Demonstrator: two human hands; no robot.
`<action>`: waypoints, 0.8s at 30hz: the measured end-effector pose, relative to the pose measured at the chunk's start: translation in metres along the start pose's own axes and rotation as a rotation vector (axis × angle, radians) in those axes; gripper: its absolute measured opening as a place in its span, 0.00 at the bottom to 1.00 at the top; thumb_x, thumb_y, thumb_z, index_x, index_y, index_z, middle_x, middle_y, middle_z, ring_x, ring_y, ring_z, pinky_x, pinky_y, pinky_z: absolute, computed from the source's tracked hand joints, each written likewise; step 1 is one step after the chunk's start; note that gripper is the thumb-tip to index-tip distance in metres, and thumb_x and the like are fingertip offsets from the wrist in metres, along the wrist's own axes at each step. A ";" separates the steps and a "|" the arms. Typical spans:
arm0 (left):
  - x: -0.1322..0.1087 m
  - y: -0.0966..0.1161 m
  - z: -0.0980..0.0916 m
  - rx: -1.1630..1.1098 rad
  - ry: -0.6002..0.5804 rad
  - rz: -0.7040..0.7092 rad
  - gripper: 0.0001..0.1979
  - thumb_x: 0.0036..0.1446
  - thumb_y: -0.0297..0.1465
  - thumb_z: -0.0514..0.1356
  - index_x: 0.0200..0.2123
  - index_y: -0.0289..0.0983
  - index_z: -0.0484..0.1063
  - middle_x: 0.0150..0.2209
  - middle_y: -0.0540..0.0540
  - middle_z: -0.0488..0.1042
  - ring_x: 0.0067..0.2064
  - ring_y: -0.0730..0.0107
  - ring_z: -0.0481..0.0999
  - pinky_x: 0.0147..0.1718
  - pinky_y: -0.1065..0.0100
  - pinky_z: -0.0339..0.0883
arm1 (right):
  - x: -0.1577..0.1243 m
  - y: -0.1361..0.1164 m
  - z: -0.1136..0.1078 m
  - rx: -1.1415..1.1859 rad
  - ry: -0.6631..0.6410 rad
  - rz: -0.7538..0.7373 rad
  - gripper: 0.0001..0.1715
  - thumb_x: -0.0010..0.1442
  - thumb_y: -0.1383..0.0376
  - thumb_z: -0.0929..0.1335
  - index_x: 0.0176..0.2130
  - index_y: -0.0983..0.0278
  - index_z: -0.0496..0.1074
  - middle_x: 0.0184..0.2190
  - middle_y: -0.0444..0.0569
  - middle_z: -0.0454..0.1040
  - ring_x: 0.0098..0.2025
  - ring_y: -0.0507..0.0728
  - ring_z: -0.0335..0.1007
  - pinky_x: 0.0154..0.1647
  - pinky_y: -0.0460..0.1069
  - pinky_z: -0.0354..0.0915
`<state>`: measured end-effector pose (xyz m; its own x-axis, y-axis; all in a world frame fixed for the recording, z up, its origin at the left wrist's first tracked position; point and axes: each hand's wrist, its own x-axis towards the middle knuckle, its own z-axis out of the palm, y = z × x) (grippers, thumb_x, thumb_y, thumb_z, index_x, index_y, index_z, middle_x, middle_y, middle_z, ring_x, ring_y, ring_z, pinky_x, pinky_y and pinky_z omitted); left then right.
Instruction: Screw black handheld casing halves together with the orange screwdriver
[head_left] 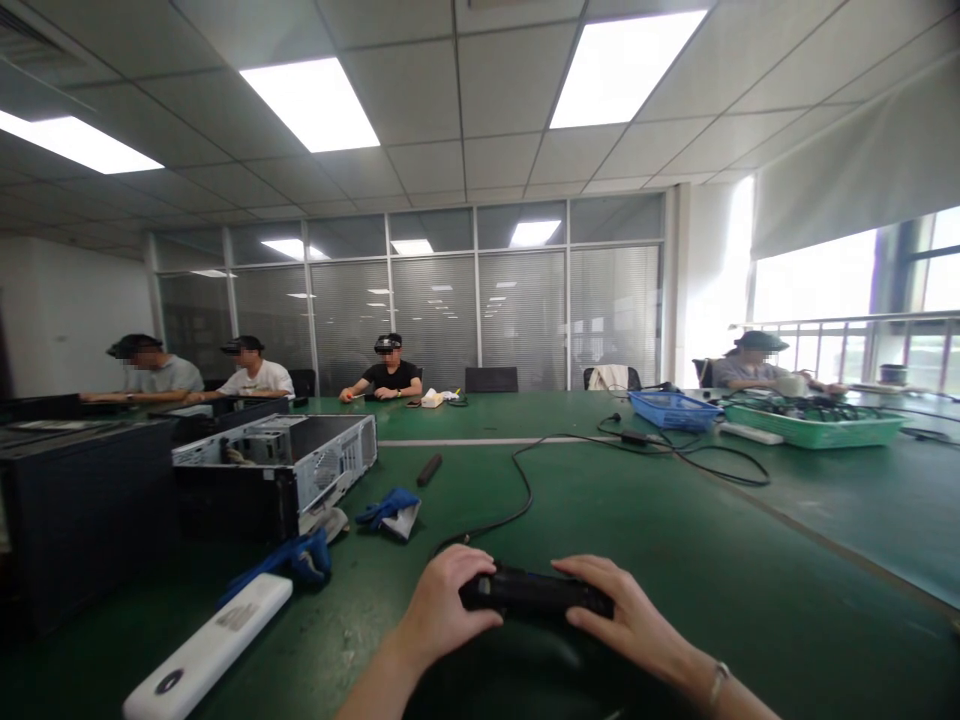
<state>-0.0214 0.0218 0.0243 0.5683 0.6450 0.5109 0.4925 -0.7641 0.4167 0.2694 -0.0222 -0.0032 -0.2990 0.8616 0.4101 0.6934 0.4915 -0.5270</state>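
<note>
Hands | left hand and right hand grip black device between them, over green table

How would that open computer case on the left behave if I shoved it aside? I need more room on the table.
The open computer case is a boxy metal shell lying on its broad side, so it would probably slide stiffly, not tip. It looks heavy for its size. The green table looks matte, so expect drag. Its open top may expose sharp edges.

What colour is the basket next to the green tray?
Blue, a mesh-sided basket left of the green tray on the far table; head view.
</note>
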 end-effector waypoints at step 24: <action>0.004 -0.036 0.037 0.101 -0.021 -0.116 0.26 0.60 0.35 0.60 0.61 0.44 0.59 0.62 0.45 0.59 0.62 0.57 0.59 0.61 0.57 0.54 | 0.005 -0.004 0.029 -0.265 0.051 -0.051 0.24 0.66 0.58 0.59 0.60 0.53 0.63 0.53 0.51 0.68 0.52 0.61 0.66 0.55 0.56 0.62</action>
<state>-0.0118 0.0523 -0.0165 0.5174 0.7296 0.4473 0.6187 -0.6800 0.3935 0.2465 -0.0162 -0.0209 -0.3090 0.8257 0.4720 0.8276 0.4780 -0.2944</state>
